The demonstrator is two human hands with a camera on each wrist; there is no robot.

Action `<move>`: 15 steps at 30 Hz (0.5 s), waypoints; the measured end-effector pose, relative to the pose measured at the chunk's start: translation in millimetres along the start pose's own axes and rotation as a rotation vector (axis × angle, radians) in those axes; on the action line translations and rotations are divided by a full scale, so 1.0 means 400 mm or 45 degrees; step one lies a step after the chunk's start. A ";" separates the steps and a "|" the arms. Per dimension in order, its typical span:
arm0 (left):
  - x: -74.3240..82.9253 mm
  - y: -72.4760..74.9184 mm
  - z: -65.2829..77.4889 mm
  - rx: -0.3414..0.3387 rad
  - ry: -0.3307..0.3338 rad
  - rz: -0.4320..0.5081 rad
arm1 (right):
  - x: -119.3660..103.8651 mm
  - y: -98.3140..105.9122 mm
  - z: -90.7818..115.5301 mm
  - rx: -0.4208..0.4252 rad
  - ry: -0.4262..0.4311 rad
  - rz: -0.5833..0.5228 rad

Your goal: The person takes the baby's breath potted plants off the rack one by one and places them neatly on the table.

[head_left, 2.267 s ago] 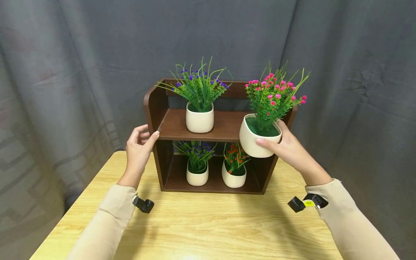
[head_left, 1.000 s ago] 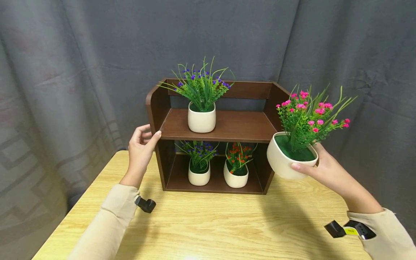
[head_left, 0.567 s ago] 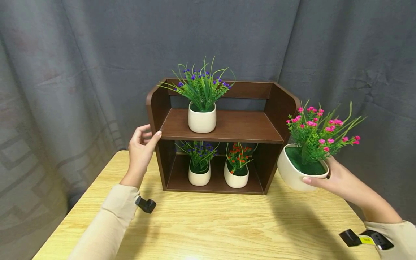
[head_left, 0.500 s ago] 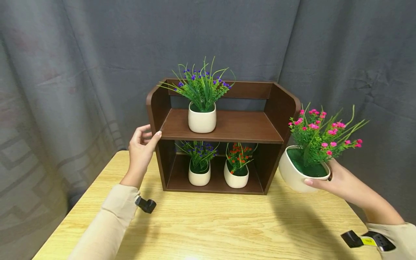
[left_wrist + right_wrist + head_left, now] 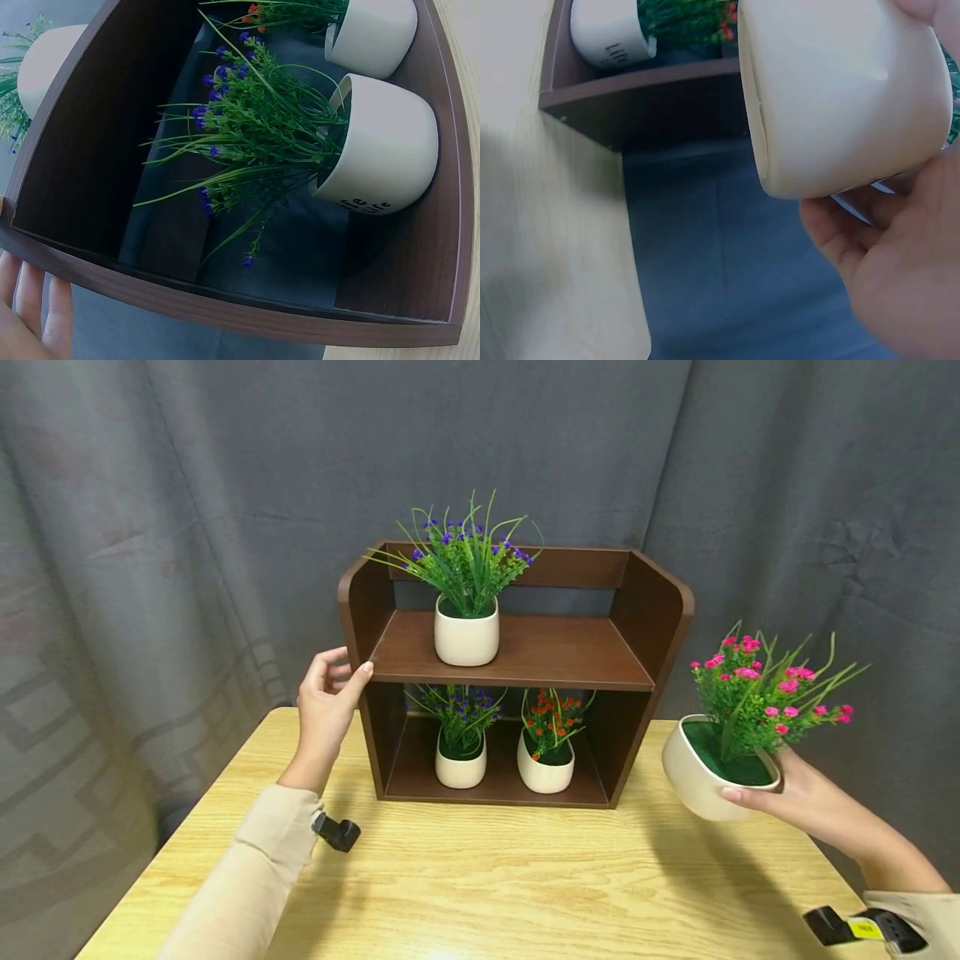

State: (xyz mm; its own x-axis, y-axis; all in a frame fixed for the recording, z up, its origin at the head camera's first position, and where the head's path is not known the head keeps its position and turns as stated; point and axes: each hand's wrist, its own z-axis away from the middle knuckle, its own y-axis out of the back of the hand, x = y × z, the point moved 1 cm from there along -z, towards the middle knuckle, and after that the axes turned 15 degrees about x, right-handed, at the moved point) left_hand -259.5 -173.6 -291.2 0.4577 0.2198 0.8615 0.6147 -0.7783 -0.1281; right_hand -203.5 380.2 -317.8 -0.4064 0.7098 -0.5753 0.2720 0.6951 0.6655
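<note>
A white pot of pink flowers (image 5: 705,781) hangs tilted above the table, to the right of the brown two-tier shelf (image 5: 525,675). My right hand (image 5: 798,789) holds it with the thumb on the front and the fingers around the far side, and the right wrist view shows its bare underside and white wall (image 5: 840,97). At the shelf's left side panel, my left hand (image 5: 326,706) grips the edge, thumb in front and fingers outside. On the upper tier stands a pot of purple flowers (image 5: 467,635). Below are another purple-flowered pot (image 5: 460,768) and a red-flowered pot (image 5: 545,772).
The shelf stands on a light wooden table (image 5: 480,877), whose right edge runs beneath the raised pot. A grey curtain (image 5: 525,443) hangs behind and to both sides. Each forearm wears a black wrist device (image 5: 336,832).
My right hand has carried the pink-flowered pot away from the upper tier, rightward and down, clear of the shelf's right side. The left hand stays at the left panel.
</note>
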 end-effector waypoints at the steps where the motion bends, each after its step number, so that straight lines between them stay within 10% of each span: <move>1: 0.001 0.000 0.000 0.001 0.000 0.000 | 0.006 -0.001 0.002 -0.004 -0.008 0.011; 15: -0.089 -0.006 -0.035 0.017 0.030 -0.040 | 0.112 -0.012 0.061 -0.116 -0.110 0.005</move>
State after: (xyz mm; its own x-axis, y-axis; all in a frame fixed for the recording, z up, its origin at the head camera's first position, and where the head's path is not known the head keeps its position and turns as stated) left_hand -286.2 -187.8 -314.7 0.4230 0.2301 0.8764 0.6372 -0.7632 -0.1072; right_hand -201.9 411.4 -358.2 -0.3274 0.7226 -0.6088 0.1916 0.6817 0.7061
